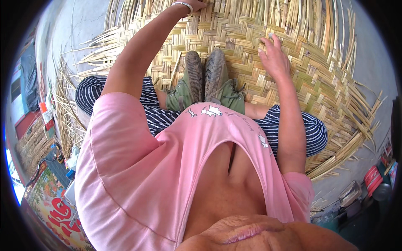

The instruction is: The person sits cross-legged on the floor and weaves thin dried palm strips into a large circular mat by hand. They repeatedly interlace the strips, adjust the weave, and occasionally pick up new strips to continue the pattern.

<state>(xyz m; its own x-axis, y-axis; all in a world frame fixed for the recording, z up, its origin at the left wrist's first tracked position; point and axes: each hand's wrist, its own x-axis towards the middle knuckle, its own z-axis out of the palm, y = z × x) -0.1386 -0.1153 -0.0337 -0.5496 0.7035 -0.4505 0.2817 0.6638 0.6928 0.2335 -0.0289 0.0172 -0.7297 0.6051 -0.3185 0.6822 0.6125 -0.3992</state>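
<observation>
at the near right edge we see a red round container (pixel 372 180), small in the curved rim of the view; what is in it we cannot tell. the woven mat (pixel 261 90) of pale yellow and greenish strips lies on the grey floor (pixel 86 21), spreading from the folded legs toward the far edge.

it passes beneath the right hand (pixel 276 62), which is over its far right part with the fingers loosely parted and a little bent, holding nothing that we can see; whether the fingertips touch the weave is hard to judge. the left hand (pixel 197 5) reaches the far edge of the view, over the mat's far part and left of the right hand. most of it is cut off, so we cannot tell how open it is or what it holds. a pale bracelet (pixel 183 6) circles its wrist.

between the forearms, two green shoes (pixel 183 95) stand side by side in the way, covering the near middle of the weave. unwoven strip ends (pixel 100 44) fan out on the left, and loose straw (pixel 67 104) lies beyond them.
</observation>
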